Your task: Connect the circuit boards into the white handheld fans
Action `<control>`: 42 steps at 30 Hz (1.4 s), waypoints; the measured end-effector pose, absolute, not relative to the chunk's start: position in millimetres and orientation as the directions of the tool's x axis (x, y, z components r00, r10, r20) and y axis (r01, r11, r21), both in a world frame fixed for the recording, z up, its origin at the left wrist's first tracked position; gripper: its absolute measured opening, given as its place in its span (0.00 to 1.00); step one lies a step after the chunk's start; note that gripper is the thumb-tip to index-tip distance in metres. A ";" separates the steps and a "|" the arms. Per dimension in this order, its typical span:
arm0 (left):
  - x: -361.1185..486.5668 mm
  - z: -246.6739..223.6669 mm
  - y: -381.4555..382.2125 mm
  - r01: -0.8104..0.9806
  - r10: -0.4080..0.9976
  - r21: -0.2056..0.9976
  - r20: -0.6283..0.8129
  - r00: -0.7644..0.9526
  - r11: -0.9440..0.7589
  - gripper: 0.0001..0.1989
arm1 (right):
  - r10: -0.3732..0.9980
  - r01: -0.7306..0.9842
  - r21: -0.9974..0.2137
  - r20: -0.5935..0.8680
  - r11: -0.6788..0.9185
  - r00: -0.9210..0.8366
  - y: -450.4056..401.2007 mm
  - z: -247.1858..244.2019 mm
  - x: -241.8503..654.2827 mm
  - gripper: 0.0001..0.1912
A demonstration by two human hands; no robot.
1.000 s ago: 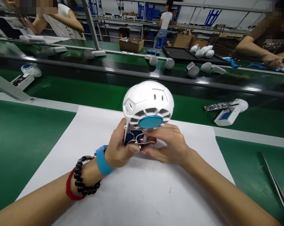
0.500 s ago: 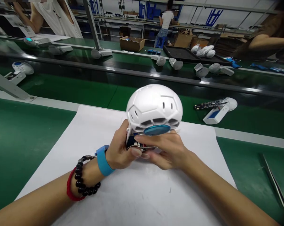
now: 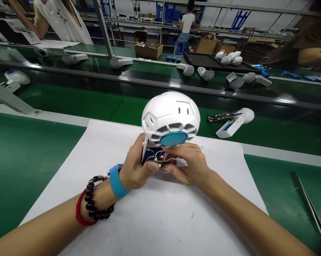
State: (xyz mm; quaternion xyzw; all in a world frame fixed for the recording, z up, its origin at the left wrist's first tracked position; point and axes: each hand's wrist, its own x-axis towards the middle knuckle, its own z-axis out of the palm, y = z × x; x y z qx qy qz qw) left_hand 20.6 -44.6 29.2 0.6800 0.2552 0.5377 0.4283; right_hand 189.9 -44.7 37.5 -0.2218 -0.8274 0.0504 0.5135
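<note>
A white ball-shaped fan head [image 3: 171,115] with slotted vents and a round blue cap [image 3: 173,138] stands upright above a white paper sheet [image 3: 150,209]. Its open handle [image 3: 154,155] shows blue wiring and a small red part inside. My left hand [image 3: 135,169] grips the handle from the left, thumb across its lower edge. My right hand [image 3: 191,165] holds the handle from the right, fingers pressed on the opening just under the blue cap.
A conveyor belt [image 3: 96,103] runs behind the sheet, carrying an open fan unit with a circuit strip [image 3: 231,122] and another [image 3: 12,78]. Tweezers [image 3: 308,202] lie at the right. Other people work across the far belt, where several grey fan parts [image 3: 210,74] lie.
The fan units on the belts have drifted leftward. My right fingers shifted on the handle opening, and the fan head tilted slightly back upright.
</note>
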 end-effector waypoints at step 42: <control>29.4 27.0 -32.3 0.005 0.817 0.973 -0.196 0.542 0.230 0.29 | 0.990 -0.110 -0.984 0.139 0.141 0.024 -29.1 40.4 190.2 0.20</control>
